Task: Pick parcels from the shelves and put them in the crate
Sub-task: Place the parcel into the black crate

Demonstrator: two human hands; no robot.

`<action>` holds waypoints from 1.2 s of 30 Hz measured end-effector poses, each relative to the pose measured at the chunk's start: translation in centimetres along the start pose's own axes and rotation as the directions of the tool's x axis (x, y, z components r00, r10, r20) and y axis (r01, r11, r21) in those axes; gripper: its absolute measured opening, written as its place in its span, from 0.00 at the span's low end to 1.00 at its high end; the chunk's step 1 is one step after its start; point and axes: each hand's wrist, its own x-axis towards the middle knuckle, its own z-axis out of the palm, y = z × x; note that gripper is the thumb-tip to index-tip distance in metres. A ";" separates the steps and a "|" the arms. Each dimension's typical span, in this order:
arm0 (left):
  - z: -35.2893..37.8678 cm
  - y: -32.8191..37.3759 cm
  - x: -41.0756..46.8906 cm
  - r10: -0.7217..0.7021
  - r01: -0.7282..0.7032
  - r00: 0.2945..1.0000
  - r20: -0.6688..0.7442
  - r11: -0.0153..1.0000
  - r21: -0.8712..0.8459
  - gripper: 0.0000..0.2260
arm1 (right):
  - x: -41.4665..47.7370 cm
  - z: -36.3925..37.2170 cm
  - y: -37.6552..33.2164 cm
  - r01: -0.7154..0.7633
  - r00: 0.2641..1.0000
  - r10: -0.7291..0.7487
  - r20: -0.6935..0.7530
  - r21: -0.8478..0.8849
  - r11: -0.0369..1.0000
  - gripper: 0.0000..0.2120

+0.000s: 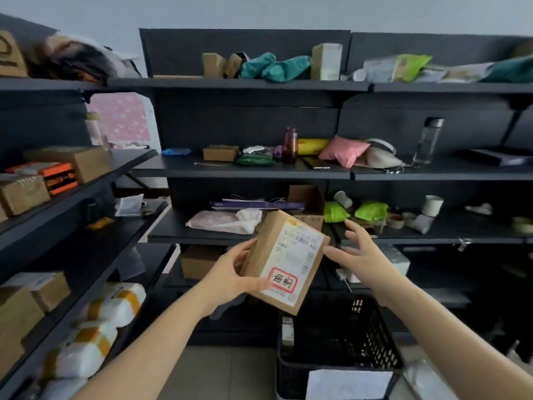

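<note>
Before the dark shelves (245, 171) and above one black crate (372, 336), one tilted cardboard parcel (284, 261) is gripped at its left edge by the left hand (230, 272), the right hand (360, 255) spread just beside it.

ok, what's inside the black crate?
Crate: a small box stands against its left wall, a white sheet at the near edge. Floor too dark; the held cardboard parcel covers the far corner.
</note>
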 end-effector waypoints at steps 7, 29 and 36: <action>9.1 0.7 4.7 -0.043 0.041 0.995 0.094 0.999 0.025 0.38 | 1.9 -9.1 4.7 -0.062 0.996 0.066 0.053 -0.079 0.995 0.36; 13.4 -15.8 34.8 -0.287 0.271 0.870 0.400 0.958 0.097 0.34 | 25.0 -8.7 26.7 -0.578 0.812 0.561 0.160 0.091 0.811 0.13; 15.3 -24.6 42.1 -0.351 0.304 0.745 0.567 0.936 0.179 0.35 | 29.5 -7.8 36.4 -0.718 0.687 0.617 0.385 0.230 0.657 0.31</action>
